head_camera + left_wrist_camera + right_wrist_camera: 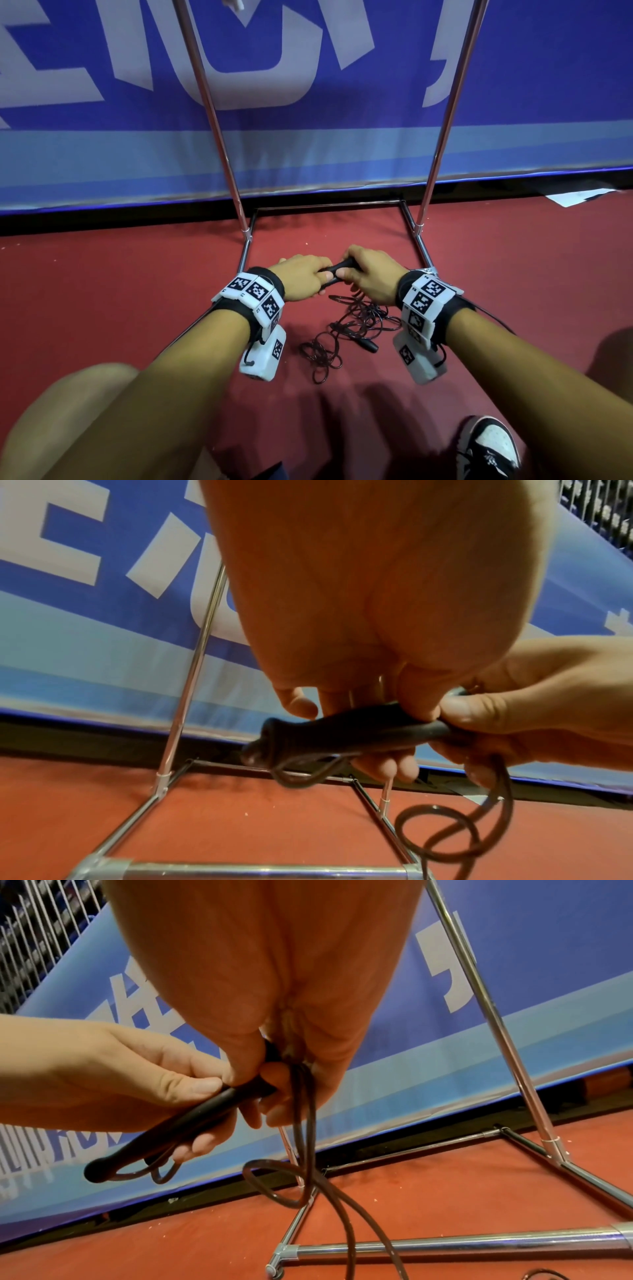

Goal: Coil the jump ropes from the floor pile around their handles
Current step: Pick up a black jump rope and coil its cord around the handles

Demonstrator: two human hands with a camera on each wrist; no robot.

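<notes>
While 2 hands (pixel 337 277) grip 1 handle (pixel 342 731), 1 more handle (pixel 368 345) lies w/ rope pile (pixel 342 329).

Metal rack frame (pixel 329 205) bounds bare red floor (pixel 120 291); rope pile (pixel 346 329) lies below.

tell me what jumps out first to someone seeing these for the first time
Both hands, the left hand and the right hand, grip one black handle above the red floor. Below them lies a tangled rope pile, inside a chrome rack frame standing before a blue banner.

Two hands (pixel 301 279); two black handles (pixel 337 270); one rack (pixel 329 205).
</notes>
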